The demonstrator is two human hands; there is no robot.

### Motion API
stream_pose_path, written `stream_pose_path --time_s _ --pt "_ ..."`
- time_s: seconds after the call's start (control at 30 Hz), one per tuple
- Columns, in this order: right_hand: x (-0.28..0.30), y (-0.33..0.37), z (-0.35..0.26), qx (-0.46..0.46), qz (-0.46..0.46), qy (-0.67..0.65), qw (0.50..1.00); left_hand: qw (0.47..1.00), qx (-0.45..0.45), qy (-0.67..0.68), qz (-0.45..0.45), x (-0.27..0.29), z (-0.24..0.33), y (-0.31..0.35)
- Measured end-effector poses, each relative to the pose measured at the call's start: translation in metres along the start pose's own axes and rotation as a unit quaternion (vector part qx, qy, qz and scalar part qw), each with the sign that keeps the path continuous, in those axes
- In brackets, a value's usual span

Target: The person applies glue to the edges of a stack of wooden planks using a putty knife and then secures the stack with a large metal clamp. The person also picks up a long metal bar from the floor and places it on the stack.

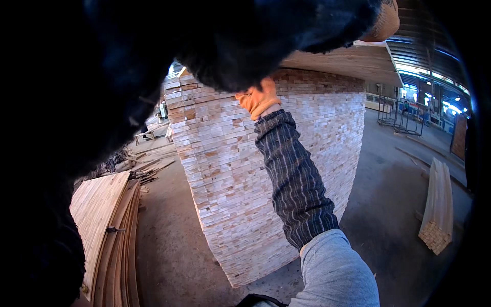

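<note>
My right arm, in a grey sleeve with a dark striped sleeve cover, reaches up from the lower right. My right hand, in an orange glove, is closed with its fingers curled against the upper face of a tall stack of wooden strip panels. Dark fuzzy material covers part of that hand, so what it grips is hidden. A wide wooden board juts out at the top of the stack. Beside its upper right edge shows part of another gloved hand; whose it is, I cannot tell. Its fingers are mostly hidden.
Dark fuzzy material blocks the left and top of the view. Leaning wooden panels stand at lower left, with loose wood scraps behind them. On the floor at right lies a bundle of long strips. Metal frames stand farther back.
</note>
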State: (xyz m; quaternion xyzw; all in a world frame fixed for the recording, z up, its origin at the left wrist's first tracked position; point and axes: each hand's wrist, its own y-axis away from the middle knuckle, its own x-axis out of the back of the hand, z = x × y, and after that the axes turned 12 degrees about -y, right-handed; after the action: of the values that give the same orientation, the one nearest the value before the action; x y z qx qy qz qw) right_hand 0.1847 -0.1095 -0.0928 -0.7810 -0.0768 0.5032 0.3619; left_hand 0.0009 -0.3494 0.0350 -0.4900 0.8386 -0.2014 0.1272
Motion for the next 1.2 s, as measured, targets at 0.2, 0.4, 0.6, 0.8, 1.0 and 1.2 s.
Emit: stream_pose_path --time_s 0.2,0.4,0.6,0.8,1.0,1.2 --pt "-0.04 0.052 -0.044 -0.064 -0.015 -0.042 0.997 1.0 -0.003 -0.005 0.02 0.011 0.004 -0.015" --pt "-0.058 0.086 -0.075 -0.154 -0.032 -0.085 0.984 1.0 0.001 -0.012 0.011 0.005 0.006 -0.018" --pt "-0.055 0.113 -0.073 -0.113 -0.207 -0.11 0.966 1.0 0.002 -0.017 0.025 0.005 0.007 -0.026" --pt "-0.062 0.127 -0.076 -0.042 -0.202 -0.099 0.973 0.999 -0.012 -0.044 0.028 0.009 0.004 -0.041" --pt "-0.094 0.179 -0.099 -0.01 -0.107 -0.02 0.994 1.0 0.001 0.003 0.021 0.012 0.005 -0.034" --pt "-0.121 0.222 -0.147 -0.057 -0.095 0.034 0.993 0.998 0.001 -0.008 0.058 0.011 0.007 -0.021"
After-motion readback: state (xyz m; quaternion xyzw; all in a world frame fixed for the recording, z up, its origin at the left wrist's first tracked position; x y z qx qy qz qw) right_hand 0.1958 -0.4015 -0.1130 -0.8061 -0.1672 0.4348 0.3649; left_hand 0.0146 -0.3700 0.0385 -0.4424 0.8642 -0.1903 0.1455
